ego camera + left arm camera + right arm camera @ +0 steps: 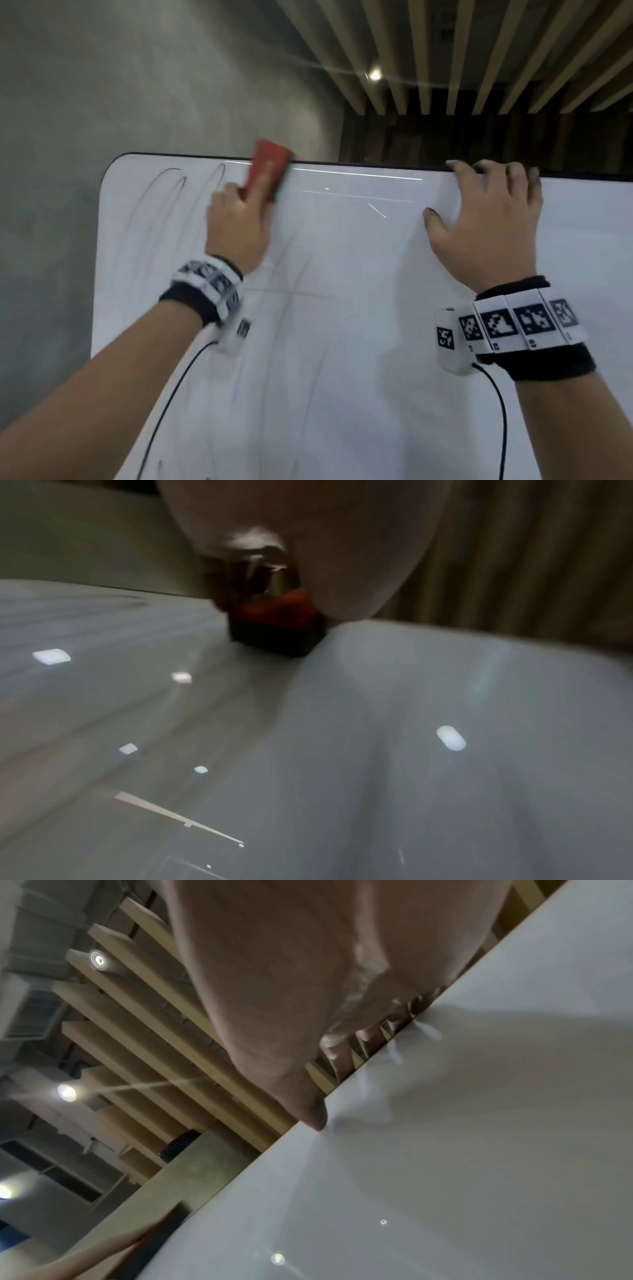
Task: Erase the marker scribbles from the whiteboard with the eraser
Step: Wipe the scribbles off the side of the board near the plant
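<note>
A white whiteboard (342, 342) with a dark rim fills the lower part of the head view. My left hand (239, 219) holds a red eraser (267, 164) flat against the board at its top edge, blurred by motion. The left wrist view shows the eraser (277, 626) under my palm on the board (445, 750). Thin black scribbles (178, 188) loop at the board's upper left, and fainter strokes run lower down. My right hand (486, 212) grips the top edge, fingers curled over the rim and thumb on the face. In the right wrist view the thumb (308, 1107) touches the board (479, 1150).
Behind the board a grey concrete wall (137, 85) stands at the left. A slatted wooden ceiling (479, 51) with a spot lamp (375, 73) lies at the upper right. Black cables (500, 411) hang from both wrist cameras in front of the board.
</note>
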The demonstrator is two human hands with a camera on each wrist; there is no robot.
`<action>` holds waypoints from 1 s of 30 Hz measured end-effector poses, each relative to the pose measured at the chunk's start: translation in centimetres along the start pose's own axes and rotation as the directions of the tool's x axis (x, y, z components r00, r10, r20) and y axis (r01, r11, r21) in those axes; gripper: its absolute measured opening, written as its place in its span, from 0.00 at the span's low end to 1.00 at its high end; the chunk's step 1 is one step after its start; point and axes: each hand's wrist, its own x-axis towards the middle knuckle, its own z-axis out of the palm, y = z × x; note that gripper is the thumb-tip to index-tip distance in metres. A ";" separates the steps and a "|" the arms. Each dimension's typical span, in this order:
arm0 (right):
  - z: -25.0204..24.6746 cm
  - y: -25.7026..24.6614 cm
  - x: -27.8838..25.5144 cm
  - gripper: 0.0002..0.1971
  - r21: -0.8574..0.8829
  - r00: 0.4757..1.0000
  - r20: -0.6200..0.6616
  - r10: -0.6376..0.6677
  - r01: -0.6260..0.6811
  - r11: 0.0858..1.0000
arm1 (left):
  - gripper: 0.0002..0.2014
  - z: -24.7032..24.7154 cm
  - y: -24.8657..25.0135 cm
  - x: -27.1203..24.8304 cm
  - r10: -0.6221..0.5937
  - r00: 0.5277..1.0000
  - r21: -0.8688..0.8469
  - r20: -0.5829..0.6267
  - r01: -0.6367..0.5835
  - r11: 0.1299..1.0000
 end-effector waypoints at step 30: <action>2.6 -9.6 0.4 0.39 -0.237 0.969 0.168 0.181 -0.139 0.962 | 0.36 0.7 -1.6 -6.8 0.407 0.913 0.037 0.036 -0.408 0.912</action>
